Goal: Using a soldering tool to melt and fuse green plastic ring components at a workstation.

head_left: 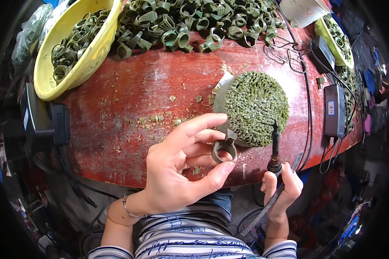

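Open across the red tabletop (138, 82) between the yellow basin (96, 51) and the round green bristly block (259, 103), with small green scraps (157, 118) scattered about. Closed off at the far side by a heap of green plastic rings (199, 19), at the left edge by black power adapters (61, 125). Narrower right of the block, up to a black cable (309, 103). Blocked on the block's near side by the left hand (177, 168) with a green ring (217, 149) and the soldering iron (275, 149) in the right hand (286, 187).
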A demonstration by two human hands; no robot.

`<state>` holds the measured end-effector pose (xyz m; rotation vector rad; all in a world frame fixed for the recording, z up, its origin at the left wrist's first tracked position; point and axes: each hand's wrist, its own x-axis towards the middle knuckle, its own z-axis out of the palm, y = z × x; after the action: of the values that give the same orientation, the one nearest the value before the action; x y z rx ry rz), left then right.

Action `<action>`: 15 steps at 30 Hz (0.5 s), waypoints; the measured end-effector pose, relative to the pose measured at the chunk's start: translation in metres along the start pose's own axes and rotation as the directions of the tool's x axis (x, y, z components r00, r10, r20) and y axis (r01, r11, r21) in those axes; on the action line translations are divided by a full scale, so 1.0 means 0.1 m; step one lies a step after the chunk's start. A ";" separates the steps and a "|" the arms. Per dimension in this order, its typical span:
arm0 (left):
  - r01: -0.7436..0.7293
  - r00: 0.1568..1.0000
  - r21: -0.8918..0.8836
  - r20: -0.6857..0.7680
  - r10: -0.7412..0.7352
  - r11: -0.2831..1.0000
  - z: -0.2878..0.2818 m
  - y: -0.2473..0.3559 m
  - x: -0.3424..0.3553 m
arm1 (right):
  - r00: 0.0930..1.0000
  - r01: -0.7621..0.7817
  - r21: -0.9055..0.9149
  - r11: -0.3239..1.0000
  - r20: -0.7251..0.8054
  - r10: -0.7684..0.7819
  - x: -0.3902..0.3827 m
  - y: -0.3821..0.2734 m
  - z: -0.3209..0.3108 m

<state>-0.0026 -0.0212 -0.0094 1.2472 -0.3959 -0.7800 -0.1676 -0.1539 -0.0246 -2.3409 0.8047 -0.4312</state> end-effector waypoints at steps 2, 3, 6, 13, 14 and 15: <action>0.032 0.999 -0.029 0.018 -0.031 0.999 -0.03 0.00 -0.01 | 1.000 -0.004 0.062 0.998 -0.006 0.004 -0.02 0.01 0.01; 0.064 0.997 -0.058 0.038 -0.062 0.996 -0.05 0.00 -0.01 | 1.000 -0.004 0.062 0.998 -0.004 0.004 -0.03 0.01 0.01; 0.100 0.994 -0.075 0.042 -0.097 0.992 -0.07 -0.02 -0.01 | 0.999 0.031 0.039 0.999 0.022 -0.032 -0.04 -0.01 0.00; 0.137 0.989 -0.131 0.065 -0.129 0.982 -0.11 -0.06 0.01 | 0.982 0.138 0.060 0.989 0.124 -0.145 -0.03 -0.05 0.00; 0.145 0.988 -0.132 0.067 -0.138 0.980 -0.12 -0.06 0.02 | 0.982 0.137 0.060 0.989 0.125 -0.143 -0.03 -0.06 0.00; 0.154 0.987 -0.134 0.069 -0.146 0.979 -0.12 -0.07 0.02 | 0.979 0.154 0.059 0.986 0.128 -0.160 -0.02 -0.07 0.01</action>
<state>0.0047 -0.0153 -0.0196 1.1345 -0.2925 -0.9592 -0.1651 -0.1477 -0.0209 -2.3681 0.5434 -0.3532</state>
